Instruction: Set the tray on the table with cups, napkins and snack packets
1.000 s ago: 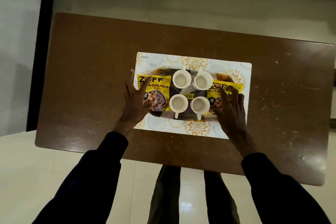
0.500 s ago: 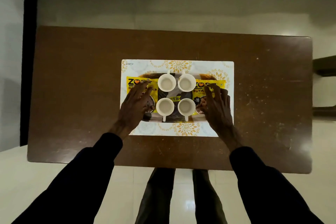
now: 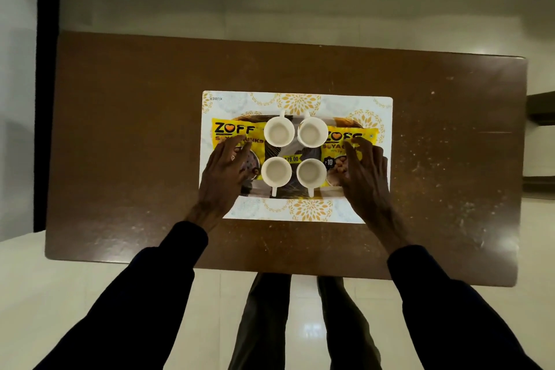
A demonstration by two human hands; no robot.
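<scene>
Seen from above: a dark patterned tray (image 3: pixel 288 191) lying on a white placemat (image 3: pixel 300 102) with gold floral print, roughly mid-way across a brown table (image 3: pixel 135 129). On the tray, four white cups in a square at its centre: far-left cup (image 3: pixel 279 131), far-right cup (image 3: pixel 313 132), near-left cup (image 3: pixel 276 172), near-right cup (image 3: pixel 311 172); far handles pointing away from the person, near handles pointing toward them. Left of the cups, a yellow snack packet (image 3: pixel 232 131) at the tray's left end; right of the cups, a second yellow packet (image 3: pixel 350 137) at its right end. Left hand (image 3: pixel 223 173) spread flat, fingers (image 3: pixel 237 144) extended and resting on the left packet, gripping nothing. Right hand (image 3: pixel 365 173) likewise open, fingers splayed over the right packet. Both dark sleeves reaching in from the table's near edge. No napkins distinguishable on the tray.
</scene>
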